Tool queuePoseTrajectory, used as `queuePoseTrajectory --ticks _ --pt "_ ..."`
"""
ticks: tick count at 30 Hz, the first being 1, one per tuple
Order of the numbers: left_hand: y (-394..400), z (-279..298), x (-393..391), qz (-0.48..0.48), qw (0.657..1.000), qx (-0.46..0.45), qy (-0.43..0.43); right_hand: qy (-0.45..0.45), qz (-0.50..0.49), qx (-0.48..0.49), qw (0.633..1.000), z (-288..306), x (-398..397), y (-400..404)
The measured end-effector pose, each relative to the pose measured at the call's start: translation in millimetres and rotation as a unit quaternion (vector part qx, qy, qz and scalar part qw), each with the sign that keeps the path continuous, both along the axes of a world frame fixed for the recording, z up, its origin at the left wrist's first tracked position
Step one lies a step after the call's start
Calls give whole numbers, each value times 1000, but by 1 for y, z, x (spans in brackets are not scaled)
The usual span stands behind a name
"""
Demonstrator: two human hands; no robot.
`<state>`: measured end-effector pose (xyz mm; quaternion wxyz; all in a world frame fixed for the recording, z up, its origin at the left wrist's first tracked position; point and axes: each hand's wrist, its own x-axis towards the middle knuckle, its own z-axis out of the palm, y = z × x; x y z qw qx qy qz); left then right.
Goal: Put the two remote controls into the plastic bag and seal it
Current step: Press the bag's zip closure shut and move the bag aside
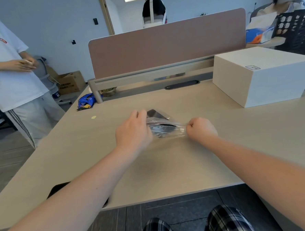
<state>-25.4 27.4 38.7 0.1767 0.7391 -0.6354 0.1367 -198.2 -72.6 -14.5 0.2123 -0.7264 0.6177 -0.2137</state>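
Although dark remote-control shapes (pixel 160 123) already show inside the clear crinkled plastic bag (pixel 166 128) at the frame's centre, sealing looks unfinished: the left hand (pixel 133 130) grasps the bag's left side, and the right hand (pixel 200 128), fist clenched, pinches its right edge above the pale wooden desk (pixel 169 168).

Even soft daylight, faint shadows, wide-angle edge distortion, slight blur.

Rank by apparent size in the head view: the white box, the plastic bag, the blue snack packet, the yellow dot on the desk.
1. white box, by far the largest.
2. plastic bag and blue snack packet: look alike; the bag is partly hidden by the left hand and nearer, so unranked.
3. yellow dot, smallest.
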Motion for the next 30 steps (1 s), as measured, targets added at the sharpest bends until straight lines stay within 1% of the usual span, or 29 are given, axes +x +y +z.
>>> queuePoseTrajectory --ticks 2,4,7,10,13,16,18,20,23,26,27,28,30 --pt "2 -5 5 -1 1000 6 -17 -8 2 -8 1000 0 1 3" --pt "3 -11 9 -1 999 24 -34 -15 7 -38 999 3 3 6" --pt "2 -18 10 5 998 57 -33 -51 17 -63 997 8 5 8" --pt "2 -20 11 -3 995 98 -2 -79 6 -55 995 9 3 6" --pt "2 -16 14 0 988 155 16 -77 3 -37 996 9 0 5" --pt "3 -12 13 -35 980 195 25 -70 -6 -15 997 8 -1 5" --pt "6 -15 12 -56 979 194 36 -86 -16 5 996 6 -2 2" --pt "10 -21 15 -70 981 171 50 -111 -25 25 993 3 -4 -2" --pt "19 -33 23 -112 987 95 70 -150 -35 47 987 4 -5 -4" --pt "30 -42 29 -179 982 19 59 -181 -33 65 981 7 -3 -3" --pt "32 -45 30 -190 980 18 49 -193 -35 68 978 8 -2 -2" --pt "34 -48 29 -185 981 36 39 -210 -38 75 974 8 -1 -2" --pt "33 -55 28 -136 986 94 25 -252 -48 99 961 9 1 -1"
